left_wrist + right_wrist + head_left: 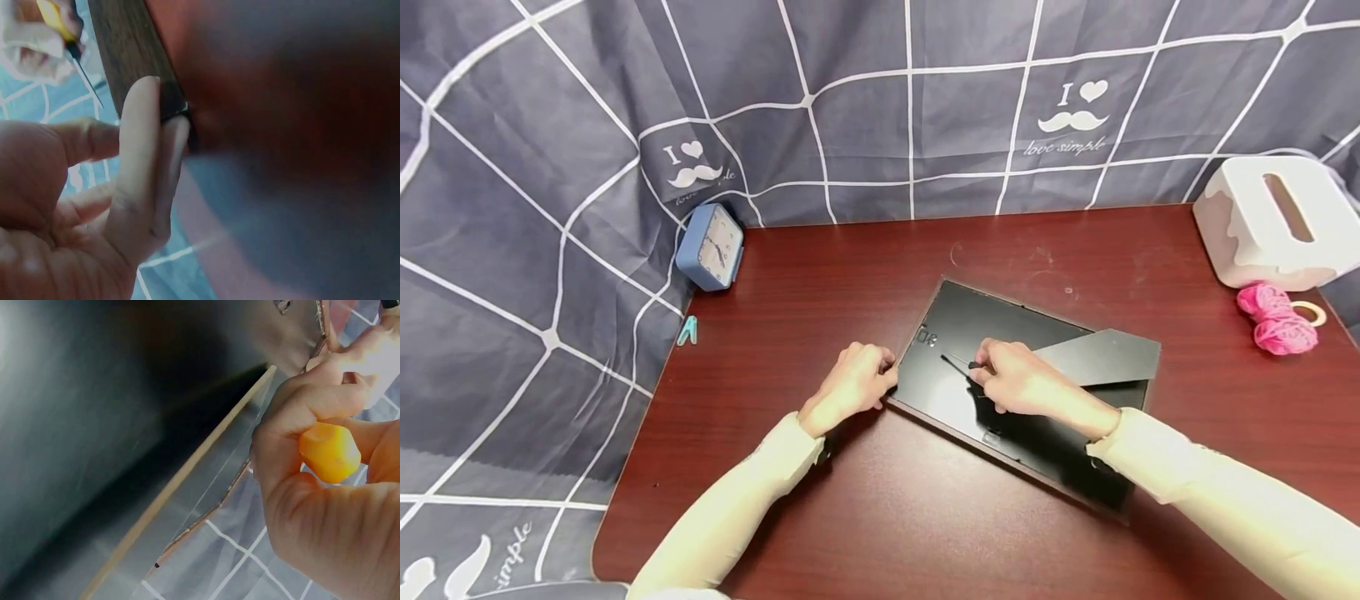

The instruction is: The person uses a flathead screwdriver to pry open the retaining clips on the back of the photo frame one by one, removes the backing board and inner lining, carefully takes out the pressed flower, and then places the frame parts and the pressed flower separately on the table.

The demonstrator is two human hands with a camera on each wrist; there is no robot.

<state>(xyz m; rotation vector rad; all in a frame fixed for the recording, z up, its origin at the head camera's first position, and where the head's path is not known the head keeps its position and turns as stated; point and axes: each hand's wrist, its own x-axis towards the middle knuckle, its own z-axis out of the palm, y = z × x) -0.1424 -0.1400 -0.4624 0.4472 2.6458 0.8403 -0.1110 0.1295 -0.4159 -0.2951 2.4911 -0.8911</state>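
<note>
**Two hands at the back of a picture frame on a dark red table**

A black rectangular picture frame (1022,392) lies face down and askew near the middle of a dark reddish-brown wooden table (880,517). Its flat black easel stand (1101,354) is swung out towards the frame's far right corner.

The person's left hand (852,385) sits at the frame's left edge. The left wrist view shows its fingers (140,162) curled over the brown wooden rim (134,50) of the frame, gripping the corner.

The right hand (1018,377) rests on the frame's black backing. Its fingers are clenched round a small screwdriver with a yellow-orange handle (329,452), and the thin dark shaft (957,364) points left across the backing towards a small metal clip (927,337) near the frame's upper left corner. Whether the tip touches the backing cannot be told.

Both arms wear cream long sleeves (737,508).

At the table's far right corner stands a white plastic tissue box (1273,221) with a slot in its top; nothing shows in the slot, and what is inside cannot be seen. Just in front of it lie two balls of pink yarn (1273,317) and a small roll of tape (1311,312) touching them. At the far left corner a small blue square alarm clock (710,247) leans against a grey cloth with a white grid and moustache prints (880,100), which hangs behind and to the left of the table. A small teal clip (687,331) lies at the table's left edge.
</note>
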